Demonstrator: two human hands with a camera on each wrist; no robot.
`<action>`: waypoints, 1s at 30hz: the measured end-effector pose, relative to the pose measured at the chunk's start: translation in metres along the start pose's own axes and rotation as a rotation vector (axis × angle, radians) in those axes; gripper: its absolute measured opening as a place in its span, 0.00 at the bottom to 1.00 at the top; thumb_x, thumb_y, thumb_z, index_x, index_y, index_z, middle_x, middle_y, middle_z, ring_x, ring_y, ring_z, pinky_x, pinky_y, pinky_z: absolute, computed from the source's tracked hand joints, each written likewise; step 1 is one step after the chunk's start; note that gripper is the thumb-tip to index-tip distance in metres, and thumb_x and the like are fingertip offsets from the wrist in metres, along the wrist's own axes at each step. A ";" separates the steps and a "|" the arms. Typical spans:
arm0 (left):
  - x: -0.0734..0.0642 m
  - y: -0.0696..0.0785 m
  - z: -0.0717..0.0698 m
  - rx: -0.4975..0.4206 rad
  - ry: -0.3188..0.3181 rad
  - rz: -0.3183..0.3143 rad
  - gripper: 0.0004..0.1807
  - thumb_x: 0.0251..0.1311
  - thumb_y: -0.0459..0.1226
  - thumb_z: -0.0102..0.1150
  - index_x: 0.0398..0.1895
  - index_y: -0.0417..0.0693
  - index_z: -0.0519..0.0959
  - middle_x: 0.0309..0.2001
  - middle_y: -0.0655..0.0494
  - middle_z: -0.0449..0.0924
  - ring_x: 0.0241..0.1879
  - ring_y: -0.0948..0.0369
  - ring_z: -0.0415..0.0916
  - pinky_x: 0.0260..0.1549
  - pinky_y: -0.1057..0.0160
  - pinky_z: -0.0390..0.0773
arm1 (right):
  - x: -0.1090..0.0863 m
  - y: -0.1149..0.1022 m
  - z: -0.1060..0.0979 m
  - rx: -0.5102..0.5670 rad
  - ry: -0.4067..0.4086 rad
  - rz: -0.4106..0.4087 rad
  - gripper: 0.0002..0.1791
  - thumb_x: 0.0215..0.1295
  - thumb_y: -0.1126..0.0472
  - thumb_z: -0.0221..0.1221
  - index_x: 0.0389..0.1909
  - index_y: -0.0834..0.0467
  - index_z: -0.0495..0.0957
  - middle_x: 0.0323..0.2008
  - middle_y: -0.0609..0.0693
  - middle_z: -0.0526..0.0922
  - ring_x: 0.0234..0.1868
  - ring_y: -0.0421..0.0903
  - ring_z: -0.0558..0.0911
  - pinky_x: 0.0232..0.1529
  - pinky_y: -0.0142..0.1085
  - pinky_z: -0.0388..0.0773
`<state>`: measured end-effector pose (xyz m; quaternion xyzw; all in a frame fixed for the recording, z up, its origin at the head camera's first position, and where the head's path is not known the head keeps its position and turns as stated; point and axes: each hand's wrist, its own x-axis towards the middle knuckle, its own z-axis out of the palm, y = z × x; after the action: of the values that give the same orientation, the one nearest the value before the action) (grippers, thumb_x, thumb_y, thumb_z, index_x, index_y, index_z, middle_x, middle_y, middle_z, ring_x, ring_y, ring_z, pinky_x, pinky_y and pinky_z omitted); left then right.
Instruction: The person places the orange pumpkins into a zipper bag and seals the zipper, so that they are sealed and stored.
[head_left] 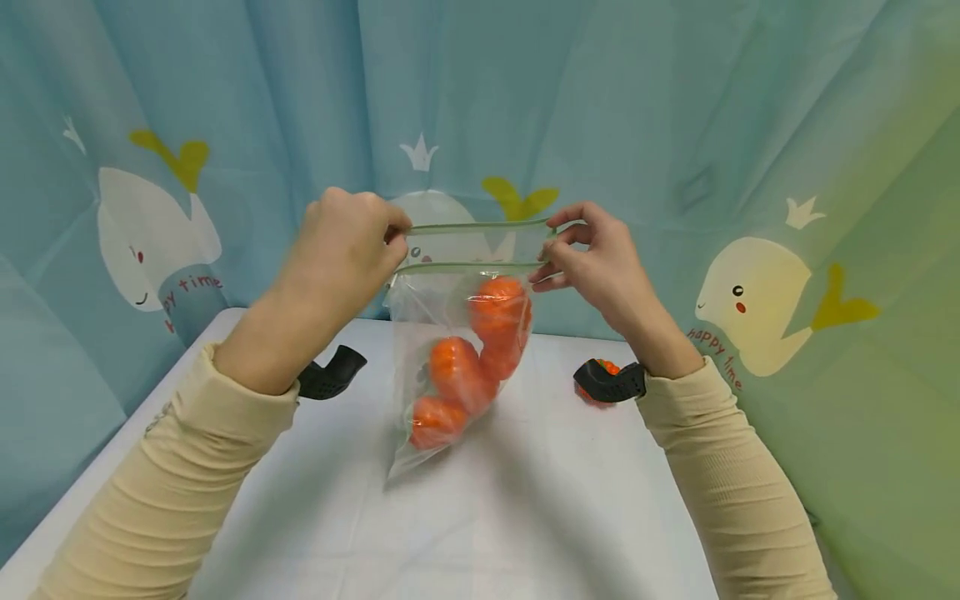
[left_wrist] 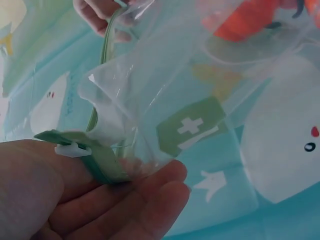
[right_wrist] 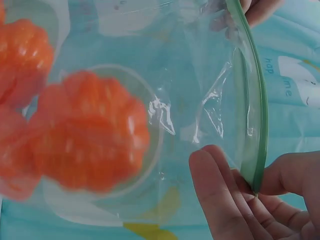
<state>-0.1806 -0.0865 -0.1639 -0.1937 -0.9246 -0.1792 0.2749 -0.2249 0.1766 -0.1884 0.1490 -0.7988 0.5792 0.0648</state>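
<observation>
A clear slider zip bag [head_left: 420, 308] with a green-edged top hangs above the table between both hands. Inside it sit several small orange pumpkins [head_left: 453, 371], ribbed and shiny, also large in the right wrist view as a pumpkin [right_wrist: 95, 132]. My left hand [head_left: 341, 242] pinches the top left corner of the bag. In the left wrist view a white slider [left_wrist: 72, 150] sits on the green strip beside the thumb. With thumb and fingers, my right hand [head_left: 588, 250] pinches the opposite top corner. Between the hands the green edges stand apart in the head view.
On the white table [head_left: 360, 550], another orange thing with a bit of green [head_left: 596, 396] lies partly hidden behind the black right wrist mount [head_left: 611, 382]. A second black mount [head_left: 332, 372] shows by the left wrist. Behind hangs a blue curtain [head_left: 600, 100] with printed whales.
</observation>
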 end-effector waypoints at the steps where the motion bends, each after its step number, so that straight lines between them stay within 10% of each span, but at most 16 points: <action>1: 0.001 -0.001 -0.001 0.004 0.001 -0.009 0.17 0.59 0.24 0.47 0.33 0.41 0.88 0.28 0.45 0.85 0.22 0.53 0.73 0.24 0.60 0.67 | 0.002 -0.001 0.000 -0.005 -0.004 0.009 0.14 0.67 0.70 0.49 0.52 0.60 0.69 0.33 0.58 0.76 0.31 0.54 0.88 0.39 0.47 0.86; 10: 0.006 -0.012 0.007 0.066 0.069 -0.036 0.18 0.56 0.22 0.42 0.11 0.45 0.63 0.18 0.57 0.47 0.19 0.60 0.47 0.20 0.63 0.49 | 0.009 0.009 0.008 -0.025 -0.057 0.047 0.15 0.68 0.71 0.49 0.54 0.61 0.68 0.36 0.60 0.77 0.33 0.55 0.88 0.41 0.48 0.86; 21: -0.003 -0.006 0.024 0.119 0.059 -0.032 0.09 0.62 0.26 0.52 0.26 0.37 0.81 0.21 0.43 0.79 0.17 0.48 0.71 0.17 0.56 0.67 | 0.004 0.048 0.020 -0.011 -0.098 0.147 0.23 0.69 0.70 0.52 0.62 0.61 0.60 0.35 0.59 0.77 0.34 0.55 0.89 0.43 0.46 0.86; 30: -0.013 0.016 0.051 -0.079 0.006 0.001 0.11 0.56 0.27 0.51 0.32 0.40 0.85 0.24 0.50 0.82 0.20 0.54 0.73 0.22 0.58 0.74 | -0.004 0.081 0.015 -0.007 -0.108 0.276 0.24 0.70 0.70 0.49 0.64 0.66 0.58 0.41 0.63 0.75 0.39 0.58 0.89 0.44 0.47 0.85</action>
<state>-0.1857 -0.0538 -0.2085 -0.2042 -0.9159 -0.2160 0.2697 -0.2455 0.1857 -0.2676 0.0687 -0.8160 0.5709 -0.0581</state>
